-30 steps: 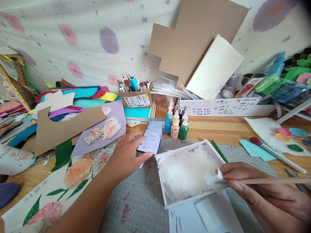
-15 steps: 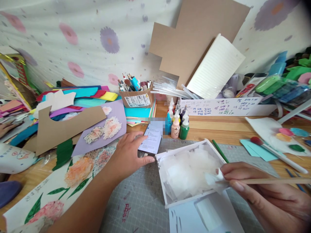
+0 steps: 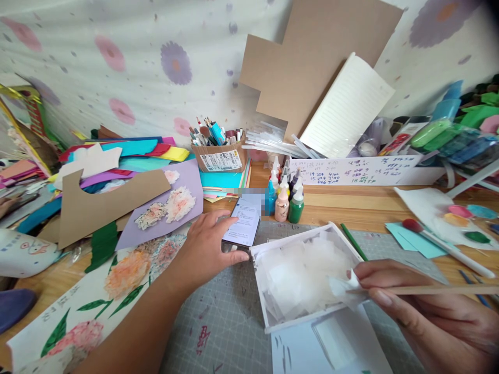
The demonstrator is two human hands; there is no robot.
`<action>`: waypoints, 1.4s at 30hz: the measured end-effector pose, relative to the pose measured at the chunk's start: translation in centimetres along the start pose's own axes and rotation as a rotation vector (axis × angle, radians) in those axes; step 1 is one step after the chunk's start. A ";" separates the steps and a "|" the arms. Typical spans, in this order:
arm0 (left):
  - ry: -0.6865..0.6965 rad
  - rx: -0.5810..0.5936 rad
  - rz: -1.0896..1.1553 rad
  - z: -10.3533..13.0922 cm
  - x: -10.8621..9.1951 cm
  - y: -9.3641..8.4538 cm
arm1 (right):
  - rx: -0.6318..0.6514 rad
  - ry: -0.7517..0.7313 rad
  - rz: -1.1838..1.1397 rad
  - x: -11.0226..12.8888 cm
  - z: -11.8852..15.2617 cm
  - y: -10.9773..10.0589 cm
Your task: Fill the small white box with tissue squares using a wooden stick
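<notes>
My left hand [image 3: 208, 244] has its fingers spread at the left edge of a phone [image 3: 245, 223] with a lit screen, lying on the grey cutting mat [image 3: 222, 317]. At the right, my right hand [image 3: 417, 306] pinches a thin wooden stick [image 3: 432, 291] and a small piece of white tissue [image 3: 345, 284] at its tip. That tissue is over the right side of a white tray [image 3: 259, 291], which holds many thin translucent white sheets [image 3: 300, 275]. A green pencil [image 3: 353, 242] lies along the tray's right edge.
Paint bottles [image 3: 288, 200] stand behind the phone. Paper flowers [image 3: 127, 272] on a white sheet lie at the left, near brown cardboard [image 3: 113, 202]. A pen box [image 3: 220, 156] stands at the back. A red-tipped brush [image 3: 448, 246] and a paint-dabbed sheet [image 3: 440, 213] lie right.
A hand that showed at the far left edge is no longer in view. Both of my hands have stayed nearly where they were.
</notes>
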State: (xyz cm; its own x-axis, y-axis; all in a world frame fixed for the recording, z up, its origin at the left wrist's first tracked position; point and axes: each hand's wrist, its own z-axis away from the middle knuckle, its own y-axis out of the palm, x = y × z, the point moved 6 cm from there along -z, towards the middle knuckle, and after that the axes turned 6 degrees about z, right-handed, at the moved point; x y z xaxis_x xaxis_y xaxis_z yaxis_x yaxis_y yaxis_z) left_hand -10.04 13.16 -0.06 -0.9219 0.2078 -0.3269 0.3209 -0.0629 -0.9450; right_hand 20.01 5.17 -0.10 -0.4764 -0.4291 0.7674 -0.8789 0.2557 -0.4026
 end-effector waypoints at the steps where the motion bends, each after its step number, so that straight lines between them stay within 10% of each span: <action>1: -0.001 0.002 -0.002 0.0 0.0 0.0 | 0.000 -0.002 0.000 0.0 0.0 0.0; 42: 0.002 -0.043 0.047 0.0 0.3 -0.4 | 0.021 -0.060 0.030 -0.2 0.4 -0.1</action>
State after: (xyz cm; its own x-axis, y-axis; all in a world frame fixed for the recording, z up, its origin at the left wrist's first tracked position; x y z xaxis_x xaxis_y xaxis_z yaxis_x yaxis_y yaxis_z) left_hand -10.41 13.23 0.20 -0.9052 0.2071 -0.3712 0.3731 -0.0311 -0.9273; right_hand 20.21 4.91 -0.42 -0.5024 -0.4730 0.7238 -0.8643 0.2516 -0.4355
